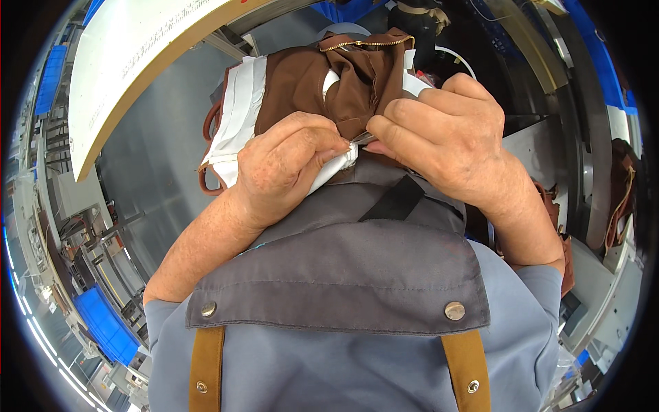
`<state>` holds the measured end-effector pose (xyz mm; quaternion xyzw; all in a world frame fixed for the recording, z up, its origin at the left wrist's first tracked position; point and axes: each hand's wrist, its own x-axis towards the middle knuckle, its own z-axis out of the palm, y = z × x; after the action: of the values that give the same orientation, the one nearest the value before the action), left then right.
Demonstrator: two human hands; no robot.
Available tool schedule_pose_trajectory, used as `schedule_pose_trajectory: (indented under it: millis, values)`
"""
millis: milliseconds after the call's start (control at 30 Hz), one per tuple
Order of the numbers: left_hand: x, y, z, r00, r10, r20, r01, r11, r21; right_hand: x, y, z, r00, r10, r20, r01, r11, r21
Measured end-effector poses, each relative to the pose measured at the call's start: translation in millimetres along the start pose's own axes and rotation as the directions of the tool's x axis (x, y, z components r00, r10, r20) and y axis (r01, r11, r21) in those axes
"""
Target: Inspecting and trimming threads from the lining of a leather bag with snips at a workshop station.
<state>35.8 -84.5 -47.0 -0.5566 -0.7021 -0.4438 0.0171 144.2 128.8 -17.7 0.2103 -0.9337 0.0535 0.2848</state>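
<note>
A partly made bag (292, 86) lies in front of me, its brown lining fabric turned outward. White material (237, 110) runs along its left side, and a brown strap handle (208, 123) shows beyond that. At its far end is a gold-toothed zipper (364, 43). My left hand (281, 154) pinches the white edge of the bag near its corner. Close beside it, my right hand (446, 134) is closed, thumb and forefinger together at the same corner. Something thin and shiny shows between those fingertips, too small to name.
A curved pale board with ruler-like marks (137, 55) arches over the upper left. Below it stretches a grey metal surface (161, 137). Blue bins (106, 323) stand at the lower left. Brown bag pieces (621, 185) hang at the right. My grey apron (336, 275) covers my lap.
</note>
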Motion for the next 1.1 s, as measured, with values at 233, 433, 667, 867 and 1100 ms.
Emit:
schedule_pose_trajectory:
  millis: [233, 433, 667, 867, 1100]
  values:
    - [0, 1, 1, 1.000, -0.003, -0.005, 0.003, 1.000, 0.030, 4, 3, 7, 0.991, -0.103, -0.083, 0.097, 0.993, -0.070]
    - [2, 2, 1, 1.000, -0.005, -0.011, 0.005, 1.000, 0.021, 6, 3, 9, 0.985, -0.134, -0.109, 0.125, 0.989, -0.084]
    - [-1, -2, 1, 1.000, 0.000, 0.001, 0.000, 1.000, 0.011, 4, 9, 8, 0.990, -0.140, -0.028, 0.137, 0.986, -0.091]
    - [-4, -4, -1, 0.999, 0.035, -0.012, -0.035, 0.999, 0.007, 9, 16, -1, 0.943, 0.256, 0.214, -0.324, 0.853, 0.409]
    - [-1, 2, -7, 0.996, 0.070, 0.054, -0.074, 0.995, 0.060, -2, 12, 33, 0.930, 0.287, 0.229, -0.364, 0.635, 0.681]
